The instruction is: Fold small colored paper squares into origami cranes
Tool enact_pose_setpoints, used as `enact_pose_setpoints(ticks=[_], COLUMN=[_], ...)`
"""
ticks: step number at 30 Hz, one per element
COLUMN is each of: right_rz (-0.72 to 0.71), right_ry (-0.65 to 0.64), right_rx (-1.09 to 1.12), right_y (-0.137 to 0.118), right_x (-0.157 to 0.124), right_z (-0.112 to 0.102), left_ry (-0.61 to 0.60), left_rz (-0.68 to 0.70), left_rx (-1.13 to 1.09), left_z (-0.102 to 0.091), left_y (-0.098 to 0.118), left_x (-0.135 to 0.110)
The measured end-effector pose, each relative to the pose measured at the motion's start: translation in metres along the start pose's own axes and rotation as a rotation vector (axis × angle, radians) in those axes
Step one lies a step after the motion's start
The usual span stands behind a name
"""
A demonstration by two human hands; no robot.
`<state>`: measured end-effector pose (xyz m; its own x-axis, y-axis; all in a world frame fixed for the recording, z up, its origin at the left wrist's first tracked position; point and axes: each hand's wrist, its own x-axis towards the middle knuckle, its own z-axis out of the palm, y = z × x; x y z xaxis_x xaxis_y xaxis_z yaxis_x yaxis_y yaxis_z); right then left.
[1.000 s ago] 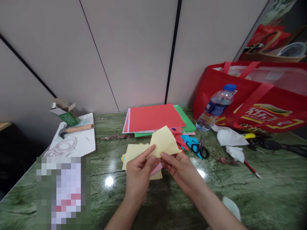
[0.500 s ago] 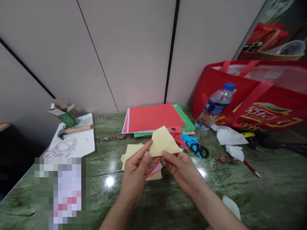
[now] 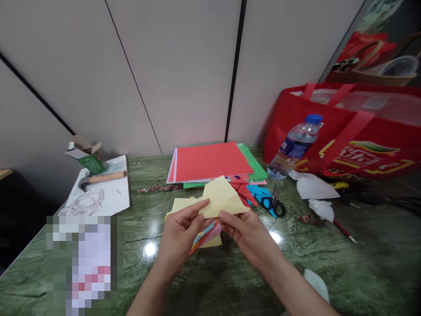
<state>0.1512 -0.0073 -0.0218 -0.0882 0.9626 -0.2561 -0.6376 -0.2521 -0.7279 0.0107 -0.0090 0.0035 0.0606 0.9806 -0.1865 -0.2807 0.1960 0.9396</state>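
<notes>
Both hands hold a folded pale yellow paper [image 3: 221, 197] above a green marble table [image 3: 230, 281]. My left hand [image 3: 180, 232] pinches its lower left edge between thumb and fingers. My right hand [image 3: 246, 232] pinches its lower right edge. Under the hands lies a small pile of coloured paper pieces [image 3: 205, 235], yellow, pink and blue. Another yellow sheet [image 3: 180, 205] lies flat just left of the held paper.
A stack of red and green sheets [image 3: 213, 162] lies by the wall. Blue-handled scissors [image 3: 272, 204], a water bottle [image 3: 292, 147], a red bag [image 3: 355, 131] and crumpled tissues [image 3: 312, 186] are on the right. A hammer [image 3: 101, 177], beads [image 3: 83, 202] and a small box [image 3: 87, 156] sit left.
The yellow paper has tipped lower and flatter between my hands, and my left thumb has slid along its lower edge. The hands stay in the same spot.
</notes>
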Motion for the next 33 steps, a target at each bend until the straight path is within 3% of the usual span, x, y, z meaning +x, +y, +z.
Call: enact_pose_setpoints(ticks=[11,16,21,25,29,33], right_rz=[-0.050,-0.009,-0.013,0.011,-0.072,-0.113], right_ry=[0.086,0.053,-0.027,-0.099,0.029,0.197], right_rx=[-0.013,0.004,-0.014,-0.080,-0.042,0.008], right_y=[-0.006,-0.004,-0.003,-0.001,-0.002,-0.007], right_x=[0.002,0.001,0.000,-0.002,0.002,0.008], right_z=[-0.001,0.000,0.002,0.002,-0.002,-0.007], left_ry=[0.010,0.057,-0.049,0.053,0.175,0.042], left_rz=[0.114,0.124,0.041,0.054,0.066,0.003], left_rx=[0.027,-0.092,-0.059,-0.074,-0.089,0.139], left_z=[-0.004,-0.001,0.005,0.005,-0.003,-0.008], left_y=[0.001,0.001,-0.002,-0.004,0.002,0.007], left_x=[0.004,0.004,0.003,0.004,0.007,0.006])
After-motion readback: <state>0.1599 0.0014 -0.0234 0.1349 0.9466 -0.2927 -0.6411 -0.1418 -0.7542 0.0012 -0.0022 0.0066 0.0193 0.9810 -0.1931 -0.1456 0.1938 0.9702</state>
